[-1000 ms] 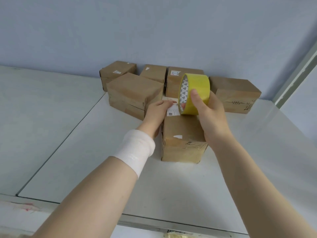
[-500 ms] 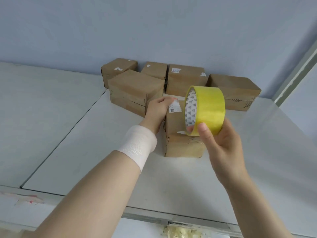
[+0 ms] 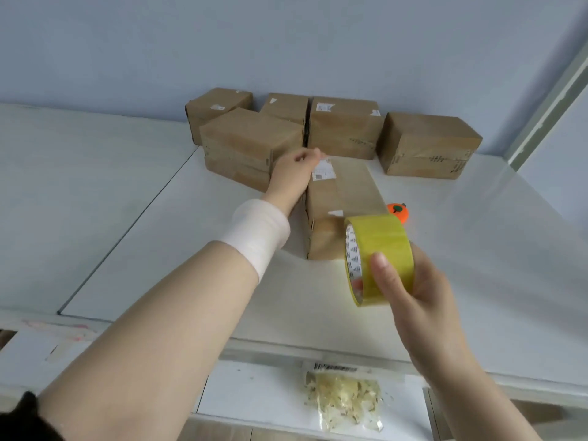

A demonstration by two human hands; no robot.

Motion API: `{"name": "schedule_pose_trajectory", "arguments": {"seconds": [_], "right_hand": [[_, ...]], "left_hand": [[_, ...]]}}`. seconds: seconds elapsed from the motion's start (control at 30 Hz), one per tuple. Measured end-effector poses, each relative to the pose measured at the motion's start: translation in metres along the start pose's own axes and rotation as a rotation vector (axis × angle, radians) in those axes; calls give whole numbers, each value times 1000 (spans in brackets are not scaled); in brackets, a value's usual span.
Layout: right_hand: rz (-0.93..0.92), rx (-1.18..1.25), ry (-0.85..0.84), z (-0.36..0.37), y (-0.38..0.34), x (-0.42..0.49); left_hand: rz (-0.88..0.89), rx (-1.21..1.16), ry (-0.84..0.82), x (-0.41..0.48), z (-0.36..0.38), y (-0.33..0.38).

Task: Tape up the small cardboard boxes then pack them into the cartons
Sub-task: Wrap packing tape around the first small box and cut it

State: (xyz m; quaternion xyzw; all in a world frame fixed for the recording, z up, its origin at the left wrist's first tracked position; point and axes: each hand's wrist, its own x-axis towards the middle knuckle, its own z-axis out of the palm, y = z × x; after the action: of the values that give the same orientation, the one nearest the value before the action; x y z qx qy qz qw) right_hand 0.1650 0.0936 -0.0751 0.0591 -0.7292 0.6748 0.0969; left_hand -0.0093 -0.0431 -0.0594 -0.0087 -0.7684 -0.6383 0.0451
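The right hand (image 3: 413, 297) grips a tape roll (image 3: 378, 253). Its thumb lies across the glossy yellow outer band and its fingers wrap round behind. The roll stands on edge with its white printed core facing left. A clear strip of tape (image 3: 358, 186) runs away from the top of the roll, along the lid of the small cardboard box (image 3: 324, 237) just beyond the hand.

That box is plain brown and long, with its near end toward the person and creased along the left corner. It has a white printed label (image 3: 324, 171) at the far end of the lid and a small white scrap near the front edge.

The left hand (image 3: 294, 173), above a white wrist wrap (image 3: 257, 232), lies against the box's far left side, with fingertips at the corner beside the label. I cannot tell whether they curl over the edge or only press.

Five more brown boxes (image 3: 426, 144) sit beyond the left hand, against the wall. One of them (image 3: 251, 144) is just to that hand's left. A small orange object (image 3: 397, 211) peeks out beyond the roll, to the right of the box. Below the right wrist, nearer the person, lies a clear bag of pale shreds (image 3: 343, 399). Everything stands on a white table (image 3: 127, 202).
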Motion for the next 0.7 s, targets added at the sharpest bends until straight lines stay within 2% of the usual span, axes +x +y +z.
{"name": "schedule_pose_trajectory", "arguments": {"seconds": [0.07,0.1,0.17,0.23,0.3,0.37,0.43,0.5,0.6,0.7], "right_hand": [[-5,23,-2,0,2,3],[-7,35,-3,-2,3,4],[-7,55,11,-4,4,6],[-13,57,8,-5,5,8],[-23,63,-6,-2,2,12],[-36,97,9,-1,-9,21],[-61,136,-7,-5,-28,36],[-75,171,-91,-11,-53,56],[-41,267,-207,-18,-90,91],[11,297,-218,-15,-106,121]], "left_hand": [[143,165,58,-11,-6,2],[247,208,27,-19,-11,1],[448,308,-213,-38,-22,-3],[566,520,-420,-54,-30,-8],[631,615,-411,-58,-35,-7],[676,590,-355,-57,-37,1],[643,506,-351,-54,-38,13],[506,413,-358,-49,-39,29],[445,477,-293,-35,-38,56],[389,489,-307,-23,-35,69]]}}
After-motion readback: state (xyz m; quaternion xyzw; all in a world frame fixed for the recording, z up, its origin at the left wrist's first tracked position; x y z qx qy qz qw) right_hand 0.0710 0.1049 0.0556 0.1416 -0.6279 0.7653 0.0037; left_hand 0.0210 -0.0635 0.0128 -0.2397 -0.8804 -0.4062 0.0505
